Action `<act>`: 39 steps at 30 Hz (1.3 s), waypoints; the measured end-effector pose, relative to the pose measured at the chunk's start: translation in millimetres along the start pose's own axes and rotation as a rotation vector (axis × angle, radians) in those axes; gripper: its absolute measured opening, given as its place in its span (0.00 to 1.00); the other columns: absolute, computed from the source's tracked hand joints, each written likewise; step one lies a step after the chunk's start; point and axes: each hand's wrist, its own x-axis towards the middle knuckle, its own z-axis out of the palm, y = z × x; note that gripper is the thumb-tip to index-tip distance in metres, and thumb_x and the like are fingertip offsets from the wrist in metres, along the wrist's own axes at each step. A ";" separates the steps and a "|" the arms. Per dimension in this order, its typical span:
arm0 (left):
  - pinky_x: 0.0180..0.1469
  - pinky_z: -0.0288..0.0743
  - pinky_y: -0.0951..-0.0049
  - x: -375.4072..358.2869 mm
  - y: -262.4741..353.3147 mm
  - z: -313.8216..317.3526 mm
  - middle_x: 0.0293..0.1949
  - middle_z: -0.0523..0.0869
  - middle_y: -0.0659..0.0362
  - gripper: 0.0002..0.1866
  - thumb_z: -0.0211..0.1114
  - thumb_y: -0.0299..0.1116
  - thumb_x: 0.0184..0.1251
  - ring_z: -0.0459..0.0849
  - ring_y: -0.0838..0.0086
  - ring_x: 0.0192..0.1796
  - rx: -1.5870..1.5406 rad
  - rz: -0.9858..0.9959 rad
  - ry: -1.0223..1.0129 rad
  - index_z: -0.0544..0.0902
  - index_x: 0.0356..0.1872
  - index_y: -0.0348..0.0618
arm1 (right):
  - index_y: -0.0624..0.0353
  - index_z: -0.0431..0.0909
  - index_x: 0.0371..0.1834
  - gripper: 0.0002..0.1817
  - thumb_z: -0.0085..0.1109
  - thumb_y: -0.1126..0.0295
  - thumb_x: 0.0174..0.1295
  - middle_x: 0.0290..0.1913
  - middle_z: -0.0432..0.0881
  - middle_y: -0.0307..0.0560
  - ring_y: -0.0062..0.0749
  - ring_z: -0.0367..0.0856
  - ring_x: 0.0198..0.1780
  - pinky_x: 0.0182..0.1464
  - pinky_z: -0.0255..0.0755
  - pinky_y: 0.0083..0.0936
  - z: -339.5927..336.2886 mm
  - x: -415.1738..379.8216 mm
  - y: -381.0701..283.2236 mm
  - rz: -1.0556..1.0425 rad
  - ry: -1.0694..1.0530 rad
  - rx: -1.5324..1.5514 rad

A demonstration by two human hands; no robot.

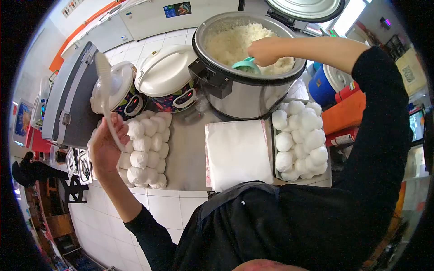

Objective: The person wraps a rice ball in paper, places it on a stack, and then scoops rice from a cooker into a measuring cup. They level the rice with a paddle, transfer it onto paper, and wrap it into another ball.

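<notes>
My right hand (266, 50) reaches into a large steel rice cooker (253, 92) and is closed on a teal scoop (247, 66). The scoop rests at the cooked rice (226, 43) inside the pot; my fingers cover part of it. At the left, my left hand (107, 143) is raised with its fingers around a translucent white rice paddle (104, 83), its broad end upward. Below and beside that hand lie stacked white round balls (147, 144). A stack of white sheets (237, 153) lies on the steel table (186, 156) in front of me.
More white balls fill a tray (273, 153) at the right. Two smaller lidded cookers (167, 74) and a grey insulated box (72, 97) stand at the left. The large cooker's lid (307, 7) is raised behind it. A blue bucket (322, 86) stands farther right.
</notes>
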 end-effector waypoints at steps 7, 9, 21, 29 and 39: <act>0.27 0.54 0.84 27.1 -16.5 28.6 0.26 0.68 0.63 0.14 0.48 0.36 0.66 0.60 0.83 0.24 0.182 0.052 -0.092 0.71 0.45 0.36 | 0.65 0.79 0.35 0.13 0.52 0.67 0.52 0.31 0.80 0.60 0.51 0.78 0.36 0.39 0.71 0.41 11.7 -33.1 32.4 0.033 0.034 0.281; 0.25 0.52 0.84 36.7 -20.8 34.6 0.21 0.64 0.66 0.16 0.48 0.37 0.65 0.58 0.85 0.20 0.179 0.030 -0.040 0.71 0.48 0.36 | 0.65 0.79 0.37 0.14 0.51 0.66 0.53 0.33 0.80 0.60 0.51 0.78 0.36 0.41 0.70 0.40 18.0 -36.4 46.1 -0.055 0.130 0.403; 0.13 0.43 0.85 143.2 -100.1 152.1 0.17 0.59 0.70 0.14 0.45 0.43 0.70 0.52 0.87 0.14 0.274 -0.266 -0.113 0.72 0.37 0.43 | 0.58 0.66 0.45 0.13 0.49 0.62 0.64 0.24 0.67 0.37 0.13 0.61 0.17 0.18 0.59 0.14 35.8 -53.0 67.4 0.124 0.224 1.761; 0.14 0.43 0.85 174.7 -114.1 180.5 0.18 0.58 0.71 0.12 0.43 0.42 0.71 0.51 0.88 0.15 0.349 -0.389 -0.248 0.67 0.31 0.48 | 0.60 0.68 0.51 0.15 0.46 0.65 0.65 0.20 0.66 0.34 0.14 0.62 0.15 0.16 0.58 0.15 42.2 -52.2 33.0 0.347 0.476 1.653; 0.13 0.42 0.85 180.3 -123.2 198.3 0.17 0.56 0.73 0.11 0.43 0.43 0.71 0.51 0.88 0.14 0.237 -0.462 -0.220 0.67 0.31 0.51 | 0.64 0.70 0.51 0.16 0.47 0.67 0.63 0.30 0.78 0.65 0.56 0.78 0.33 0.38 0.69 0.40 66.1 -46.7 26.1 0.302 1.104 0.726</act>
